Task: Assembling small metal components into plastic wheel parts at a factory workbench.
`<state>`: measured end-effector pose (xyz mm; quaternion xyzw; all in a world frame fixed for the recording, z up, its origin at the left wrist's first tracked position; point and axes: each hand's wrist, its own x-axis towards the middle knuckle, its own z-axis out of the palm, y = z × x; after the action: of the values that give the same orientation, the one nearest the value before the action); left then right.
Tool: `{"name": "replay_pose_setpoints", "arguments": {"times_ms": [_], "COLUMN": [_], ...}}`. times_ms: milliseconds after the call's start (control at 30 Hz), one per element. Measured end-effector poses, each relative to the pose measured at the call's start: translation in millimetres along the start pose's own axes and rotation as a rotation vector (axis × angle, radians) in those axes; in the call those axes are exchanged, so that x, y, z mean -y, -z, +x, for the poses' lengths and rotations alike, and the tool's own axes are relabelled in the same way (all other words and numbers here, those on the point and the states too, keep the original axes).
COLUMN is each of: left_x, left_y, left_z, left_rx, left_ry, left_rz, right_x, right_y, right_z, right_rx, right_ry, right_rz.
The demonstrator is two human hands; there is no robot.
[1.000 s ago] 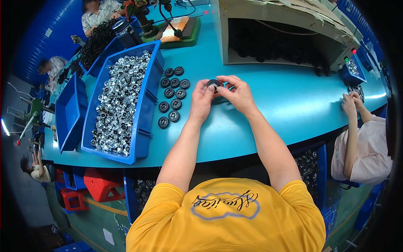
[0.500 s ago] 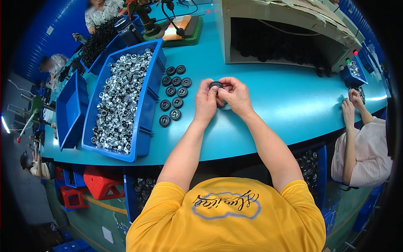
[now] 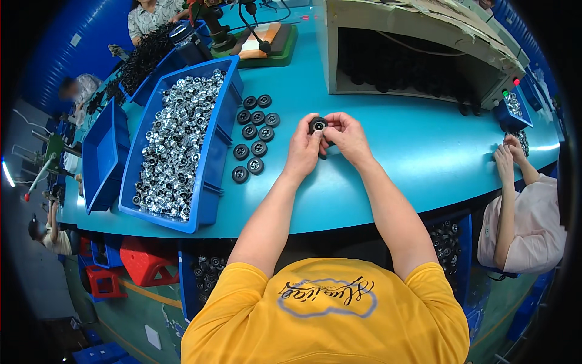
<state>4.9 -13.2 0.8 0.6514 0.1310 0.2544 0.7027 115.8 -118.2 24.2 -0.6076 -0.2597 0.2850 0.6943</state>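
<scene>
Between both hands, just above the blue-green table, I hold a small black wheel (image 3: 318,125) with a shiny hub facing up. My left hand (image 3: 302,145) grips its left side, thumb at the lower rim. My right hand (image 3: 347,139) is closed on its right side, thumb close to the hub. Something dark shows under my fingers, too hidden to name. Left of my hands, several similar black wheels (image 3: 259,148) lie flat in loose rows. Beyond them a long blue bin (image 3: 209,145) is heaped with shiny silver hubs (image 3: 176,139).
An open-fronted box (image 3: 330,60) with dark parts inside stands at the back right. An empty blue tray (image 3: 106,155) is far left. A green-based machine (image 3: 276,54) stands at the back. A co-worker's hands (image 3: 509,151) work at the right edge, beside a small blue bin (image 3: 515,115).
The wheel has been tilted so that its hub now shows upward. My hands have shifted slightly around it. The view has moved a little.
</scene>
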Motion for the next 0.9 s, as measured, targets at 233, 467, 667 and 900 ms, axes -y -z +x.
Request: {"name": "replay_pose_setpoints", "arguments": {"times_ms": [233, 467, 667, 900], "left_x": [-16, -10, -9, 6], "left_y": [-5, -4, -3, 1], "left_z": [-5, -4, -3, 0], "left_rx": [-0.055, -0.083, -0.073, -0.196], "left_ry": [0.061, -0.037, -0.017, -0.326], "left_rz": [0.208, 0.288, 0.243, 0.632], "right_x": [-6, -15, -16, -13], "right_y": [-5, -4, 2, -13], "right_z": [-2, 3, 5, -2], "right_rx": [-0.062, -0.069, -0.050, -0.124], "right_ry": [0.019, 0.038, -0.026, 0.020], "right_rz": [-0.195, -0.139, -0.010, -0.207]}}
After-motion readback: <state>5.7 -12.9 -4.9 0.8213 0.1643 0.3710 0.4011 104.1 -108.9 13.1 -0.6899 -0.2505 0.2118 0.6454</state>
